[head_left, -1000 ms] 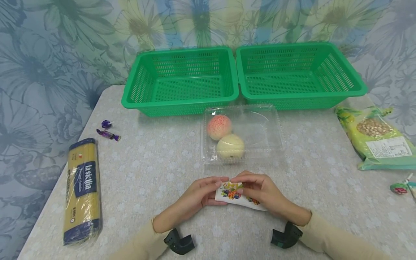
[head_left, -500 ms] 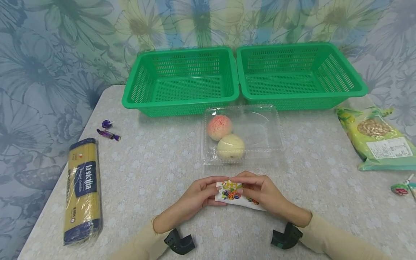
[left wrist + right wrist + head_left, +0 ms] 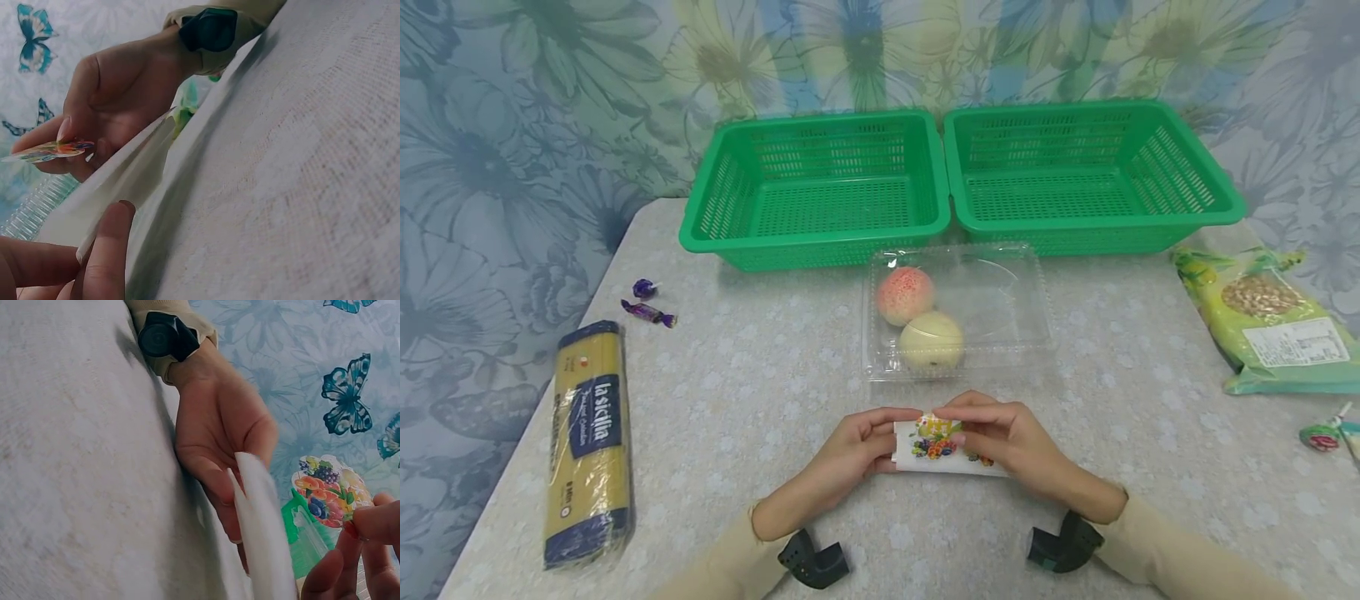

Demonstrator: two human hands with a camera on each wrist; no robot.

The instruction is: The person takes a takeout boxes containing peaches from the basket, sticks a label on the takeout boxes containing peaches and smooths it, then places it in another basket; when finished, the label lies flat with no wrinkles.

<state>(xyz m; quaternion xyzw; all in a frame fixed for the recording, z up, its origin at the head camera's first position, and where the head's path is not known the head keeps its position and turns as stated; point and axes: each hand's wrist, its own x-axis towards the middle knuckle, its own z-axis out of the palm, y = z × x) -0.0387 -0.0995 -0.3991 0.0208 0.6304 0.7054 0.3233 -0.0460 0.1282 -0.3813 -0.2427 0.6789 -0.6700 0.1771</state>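
In the head view, both hands meet around a white paper strip point(image 3: 917, 463) printed with colourful fruit pictures. My left hand point(image 3: 844, 460) pinches the strip's left end between thumb and fingers; the left wrist view shows the white paper point(image 3: 119, 187) folded or layered there. Thumb and fingertips of my right hand point(image 3: 1017, 446) pinch a round fruit sticker point(image 3: 329, 490), whose face shows in the right wrist view. The sticker point(image 3: 50, 150) stands apart from the white paper in the left wrist view. Part of the strip is hidden behind the right hand.
A clear plastic clamshell box point(image 3: 1000, 325) holds a peach point(image 3: 906, 296) and a pale round fruit point(image 3: 931, 340). Behind stand two green baskets point(image 3: 816, 242) point(image 3: 1097, 225). Spaghetti point(image 3: 587, 442) and purple-wrapped candies point(image 3: 649, 313) lie left; a green bag point(image 3: 1277, 321) and a lollipop point(image 3: 1321, 437) lie right.
The white strip's right part has risen slightly, so its lower edge lies straighter. The right hand has shifted a little to the right. Both hands keep their pinch.
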